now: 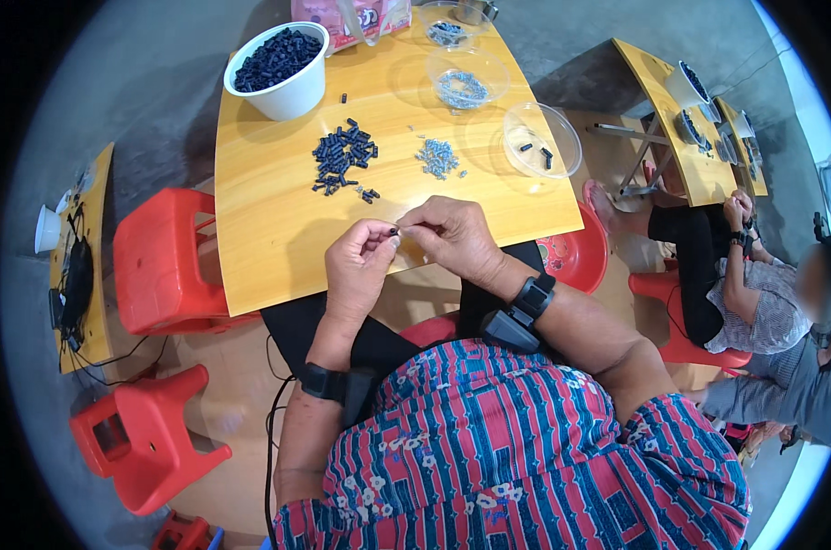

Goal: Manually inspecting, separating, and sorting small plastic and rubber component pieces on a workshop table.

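Just past the table's near edge, my left hand [359, 266] pinches a small black cylindrical part [393, 232] between thumb and fingertips, its end showing. My right hand [457, 236] meets it from the right, thumb and forefinger closed at the part; anything between them is too small to make out. Beyond my hands lies a loose pile of black cylindrical parts [340, 158]. To its right is a smaller heap of clear and silvery tiny pieces [437, 159]. A clear round tub [567, 147] at the table's right side holds a few black parts.
A white bucket [301, 90] full of black parts stands at the far left of the yellow table [260, 211]. Clear bowls [498, 82] of small pieces and a pink bag [370, 20] are at the back. Red stools [154, 266] stand left; another person [754, 293] sits right.
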### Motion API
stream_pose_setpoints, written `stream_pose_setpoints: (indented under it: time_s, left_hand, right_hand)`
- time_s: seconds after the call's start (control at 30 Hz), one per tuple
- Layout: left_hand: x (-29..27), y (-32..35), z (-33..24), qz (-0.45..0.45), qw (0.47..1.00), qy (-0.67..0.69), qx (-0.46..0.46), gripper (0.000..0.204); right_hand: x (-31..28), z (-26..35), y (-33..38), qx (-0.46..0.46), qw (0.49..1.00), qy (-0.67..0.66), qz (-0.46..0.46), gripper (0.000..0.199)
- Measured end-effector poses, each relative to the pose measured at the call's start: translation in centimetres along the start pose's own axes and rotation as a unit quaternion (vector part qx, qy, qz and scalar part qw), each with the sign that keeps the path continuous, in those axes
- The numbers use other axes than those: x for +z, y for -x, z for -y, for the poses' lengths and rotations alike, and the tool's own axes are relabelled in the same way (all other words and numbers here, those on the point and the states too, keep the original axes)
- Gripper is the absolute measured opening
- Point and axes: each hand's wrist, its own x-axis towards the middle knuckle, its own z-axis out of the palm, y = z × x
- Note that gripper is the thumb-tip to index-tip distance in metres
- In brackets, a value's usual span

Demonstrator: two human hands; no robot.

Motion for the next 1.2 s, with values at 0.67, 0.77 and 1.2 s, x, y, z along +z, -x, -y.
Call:
stream_pose_setpoints:
  time_s: [0.67,0.77,1.2]
  left_hand:
    - [0.4,-0.1,-0.1,-0.025,0.995,-0.087,0.03,0.008]
    - [0.4,-0.2,-0.2,-0.022,0.996,-0.088,0.024,0.008]
    - [0.5,-0.3,0.1,-0.03,0.997,-0.065,0.025,0.008]
  right_hand:
    - [-3.5,-4.4,-2.3,0.082,0.98,0.164,-0.082,0.006]
    - [-3.6,-4.9,-2.4,0.087,0.98,0.157,-0.091,0.006]
    - [-3.2,-5.0,-2.2,0.059,0.962,0.255,-0.073,0.007]
